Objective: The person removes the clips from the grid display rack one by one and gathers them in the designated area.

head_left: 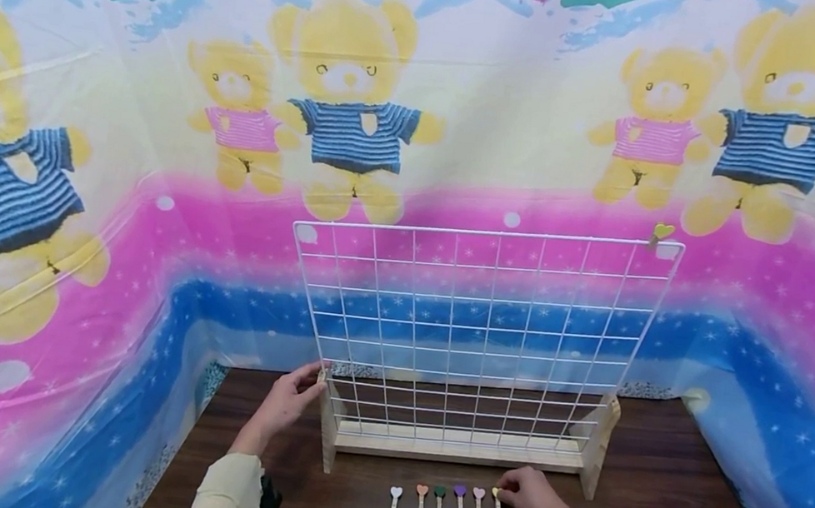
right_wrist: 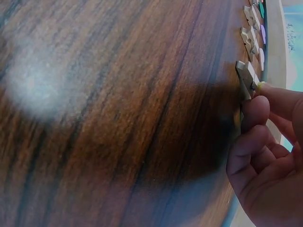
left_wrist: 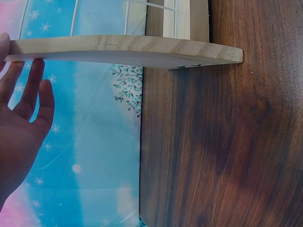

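My right hand (head_left: 534, 496) pinches a small wooden clothespin (right_wrist: 247, 78) with a yellow heart, at the right end of a row on the table. To its left lie clothespins with pink (head_left: 478, 499), purple (head_left: 458, 497), green (head_left: 439, 497), orange (head_left: 421, 496) and white (head_left: 395, 498) hearts. My left hand (head_left: 291, 398) grips the top of the left wooden side piece (left_wrist: 118, 45) of a stand, thumb on one face and fingers on the other. A white wire grid (head_left: 490, 305) stands upright in it. A yellow-green heart clothespin (head_left: 662, 233) sits on the grid's top right corner.
Between the stand's side pieces runs a pale wooden crossbar (head_left: 460, 451), just behind the clothespin row. The dark wood-grain table (head_left: 668, 485) carries everything. A cloth backdrop (head_left: 503, 147) printed with bears hangs behind and along both sides.
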Tool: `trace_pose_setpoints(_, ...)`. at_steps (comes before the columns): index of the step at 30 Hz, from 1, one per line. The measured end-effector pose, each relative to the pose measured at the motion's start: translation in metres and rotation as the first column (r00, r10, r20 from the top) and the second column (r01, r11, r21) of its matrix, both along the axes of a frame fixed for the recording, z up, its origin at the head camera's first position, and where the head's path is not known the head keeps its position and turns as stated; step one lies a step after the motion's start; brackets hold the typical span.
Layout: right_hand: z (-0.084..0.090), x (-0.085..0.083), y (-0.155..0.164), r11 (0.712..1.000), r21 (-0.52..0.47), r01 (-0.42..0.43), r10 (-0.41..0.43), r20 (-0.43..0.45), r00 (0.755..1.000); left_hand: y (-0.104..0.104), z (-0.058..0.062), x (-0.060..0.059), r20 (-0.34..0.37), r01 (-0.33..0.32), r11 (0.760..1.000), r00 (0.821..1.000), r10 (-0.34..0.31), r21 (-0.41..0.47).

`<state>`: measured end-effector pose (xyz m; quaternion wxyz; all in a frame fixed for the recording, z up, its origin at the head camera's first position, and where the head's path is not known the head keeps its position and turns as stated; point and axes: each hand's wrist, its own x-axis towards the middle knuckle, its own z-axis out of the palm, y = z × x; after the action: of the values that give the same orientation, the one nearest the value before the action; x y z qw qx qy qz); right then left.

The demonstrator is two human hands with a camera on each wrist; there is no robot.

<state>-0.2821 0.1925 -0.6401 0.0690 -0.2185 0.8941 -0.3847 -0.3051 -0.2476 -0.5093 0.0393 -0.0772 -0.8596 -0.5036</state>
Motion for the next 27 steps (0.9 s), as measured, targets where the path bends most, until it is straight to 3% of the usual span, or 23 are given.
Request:
trace_pose_setpoints(9,-0.005,-0.002,0.001,0.999,0.050,0.004,-0.001,-0.046,0.999,0.000,0.000,0.000,0.000,-0.003,1.000,1.000,0.003,0.000)
trace_pose_setpoints(15,0.002,-0.002,0.005,0.996,0.088,0.007,0.003,-0.121,0.993,0.000,0.001,0.001,-0.001,-0.010,1.000,1.000,0.010,0.003)
trace_pose_setpoints(21,0.026,-0.007,0.015,0.996,0.081,0.027,-0.013,-0.172,0.985,0.000,0.002,0.001,-0.002,-0.018,1.000,1.000,0.018,0.003)
trace_pose_setpoints(27,0.068,-0.006,0.028,0.999,0.047,0.028,-0.017,-0.213,0.977,0.000,0.002,0.001,0.002,-0.012,1.000,1.000,0.012,-0.001)
